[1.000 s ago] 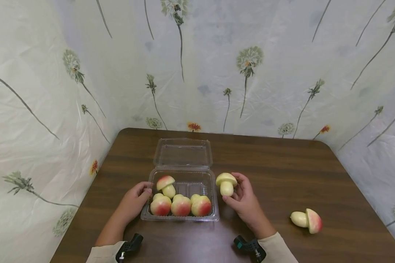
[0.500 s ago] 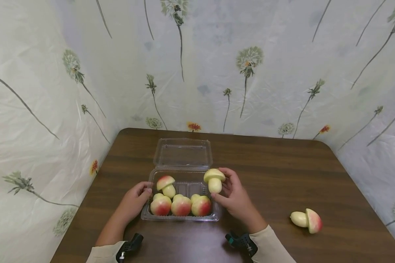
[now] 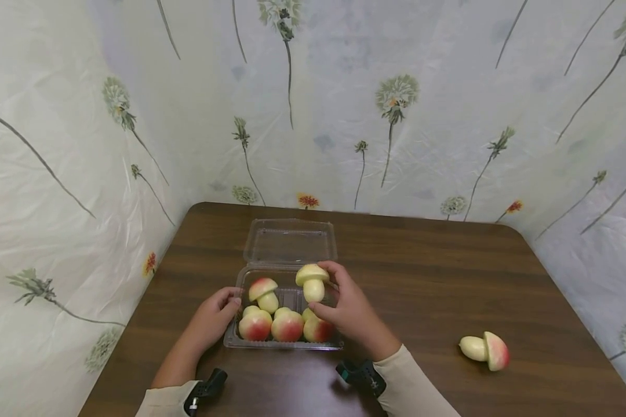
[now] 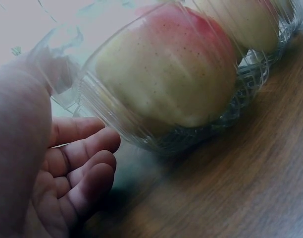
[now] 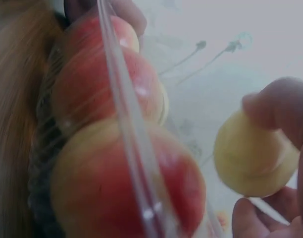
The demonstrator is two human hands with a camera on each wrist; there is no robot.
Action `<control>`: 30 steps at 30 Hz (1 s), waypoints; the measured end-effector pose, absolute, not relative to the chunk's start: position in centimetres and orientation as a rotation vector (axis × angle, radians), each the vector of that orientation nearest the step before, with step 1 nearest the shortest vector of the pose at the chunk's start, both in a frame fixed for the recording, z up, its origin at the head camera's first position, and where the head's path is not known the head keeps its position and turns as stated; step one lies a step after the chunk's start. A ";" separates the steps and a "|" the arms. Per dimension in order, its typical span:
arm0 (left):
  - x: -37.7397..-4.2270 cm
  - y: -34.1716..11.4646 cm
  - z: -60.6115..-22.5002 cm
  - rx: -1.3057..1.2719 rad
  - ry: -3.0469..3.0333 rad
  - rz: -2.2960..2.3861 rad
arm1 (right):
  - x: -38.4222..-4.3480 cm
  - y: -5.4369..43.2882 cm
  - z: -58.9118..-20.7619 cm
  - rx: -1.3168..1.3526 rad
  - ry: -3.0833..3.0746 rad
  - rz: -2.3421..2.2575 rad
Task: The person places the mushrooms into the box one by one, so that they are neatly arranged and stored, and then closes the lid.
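A clear plastic clamshell box (image 3: 284, 346) lies on the table with its lid (image 3: 291, 242) folded back. My left hand (image 3: 213, 317) grips the box's left rim, thumb over the edge, fingers curled outside the wall. In the front row of the box sit three toy mushrooms (image 3: 287, 326), pale yellow with red caps. Behind the left one, another toy mushroom (image 3: 263, 294) leans against the corner. Above the back right part of the box, my right hand (image 3: 346, 304) pinches a pale yellow toy mushroom (image 3: 313, 282), cap up. The right hand partly covers the front right mushroom.
One more toy mushroom (image 3: 485, 351) lies on its side at the right of the brown wooden table (image 3: 422, 278). A sheet with printed dandelions (image 3: 323, 104) hangs behind the table and along its sides.
My right hand has carried its toy mushroom leftward, from beside the box to above its back right part. The left hand has stayed on the rim.
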State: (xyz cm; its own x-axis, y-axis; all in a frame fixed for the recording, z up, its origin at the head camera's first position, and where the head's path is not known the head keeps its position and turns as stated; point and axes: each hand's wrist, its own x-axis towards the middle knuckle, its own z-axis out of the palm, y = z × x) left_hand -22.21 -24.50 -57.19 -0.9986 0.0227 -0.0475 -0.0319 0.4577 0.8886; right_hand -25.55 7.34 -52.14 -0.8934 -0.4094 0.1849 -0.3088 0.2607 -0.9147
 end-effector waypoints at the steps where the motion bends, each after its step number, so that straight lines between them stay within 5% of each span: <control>1: -22.2 -24.5 -57.2 -0.008 2.636 1.608 | -25.6 7.0 -52.1 -0.691 2.423 -1.702; 30: -22.5 -24.7 -57.7 -0.007 2.630 1.612 | -26.0 3.7 -51.6 -0.607 2.767 -1.012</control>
